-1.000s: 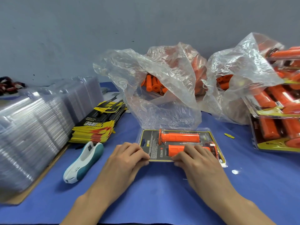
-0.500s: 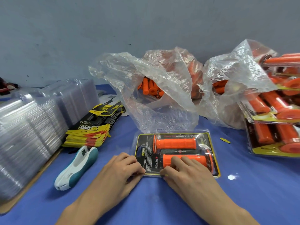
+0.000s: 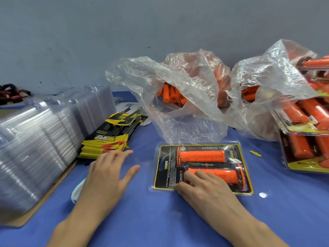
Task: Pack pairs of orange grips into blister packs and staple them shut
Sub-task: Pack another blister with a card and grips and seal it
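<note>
Left hand: the left hand (image 3: 106, 173) is hovering palm down over the blue table (image 3: 160, 220), fingers straight and spread, holding nothing.
Stapler: only a white end of the stapler (image 3: 76, 190) is showing under the left hand; whether the hand is touching it cannot be told.
Right hand: the right hand (image 3: 201, 186) is resting on the near edge of the blister pack (image 3: 167, 166), its loosely bent fingers pressing down on top and gripping nothing.
Blister pack: it is lying flat on the table in front of the person, just right of centre.
Grips: the upper grip (image 3: 202, 156) and the lower grip (image 3: 222, 174) are lying side by side inside the pack, the right fingertips touching the plastic over the lower one.
Supplies: printed cards (image 3: 110, 139) and clear shells (image 3: 35, 139) are sitting stacked at the left.
Bags: two plastic bags (image 3: 178, 97) of loose grips are standing behind the pack.
Finished packs: a pile of finished packs (image 3: 306, 139) is sitting at the right.
</note>
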Available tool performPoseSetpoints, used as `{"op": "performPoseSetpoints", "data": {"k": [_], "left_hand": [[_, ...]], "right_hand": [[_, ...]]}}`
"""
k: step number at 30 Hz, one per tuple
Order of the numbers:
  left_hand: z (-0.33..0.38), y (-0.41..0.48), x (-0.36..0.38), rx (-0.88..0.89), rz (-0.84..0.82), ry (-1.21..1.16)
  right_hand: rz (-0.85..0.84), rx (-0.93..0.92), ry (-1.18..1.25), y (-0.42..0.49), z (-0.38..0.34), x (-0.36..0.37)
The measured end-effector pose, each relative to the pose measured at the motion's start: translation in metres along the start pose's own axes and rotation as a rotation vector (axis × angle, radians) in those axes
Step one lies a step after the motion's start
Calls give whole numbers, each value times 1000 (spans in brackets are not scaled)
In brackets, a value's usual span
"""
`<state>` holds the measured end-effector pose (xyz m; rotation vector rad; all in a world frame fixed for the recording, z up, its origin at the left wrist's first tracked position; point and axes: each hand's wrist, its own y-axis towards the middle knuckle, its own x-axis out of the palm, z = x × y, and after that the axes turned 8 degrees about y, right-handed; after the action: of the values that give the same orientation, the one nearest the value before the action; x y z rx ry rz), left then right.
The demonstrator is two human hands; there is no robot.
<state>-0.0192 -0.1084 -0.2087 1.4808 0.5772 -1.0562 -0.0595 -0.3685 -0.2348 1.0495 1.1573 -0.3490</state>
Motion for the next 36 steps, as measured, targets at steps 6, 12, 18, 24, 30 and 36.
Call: {"op": "performPoseSetpoints", "data": {"k": [6, 12, 18, 24, 30, 36], "left_hand": [[-30, -7, -6, -427, -383, 260], [-27, -1, -27, -557, -482, -219], [9, -10, -46, -684, -1099, -1098], [44, -16, -29, -666, -1079, -1204], [59, -14, -21, -706, -960, -1253], [68, -8, -15, -722, -890, -1309]], "right_hand": [[-19, 10, 25, 0, 1, 2], [55, 27, 60, 2, 0, -4], [91, 72, 76, 4, 1, -9], [72, 91, 88, 3, -1, -10], [91, 58, 54, 3, -4, -5], [79, 45, 26, 2, -4, -3]]}}
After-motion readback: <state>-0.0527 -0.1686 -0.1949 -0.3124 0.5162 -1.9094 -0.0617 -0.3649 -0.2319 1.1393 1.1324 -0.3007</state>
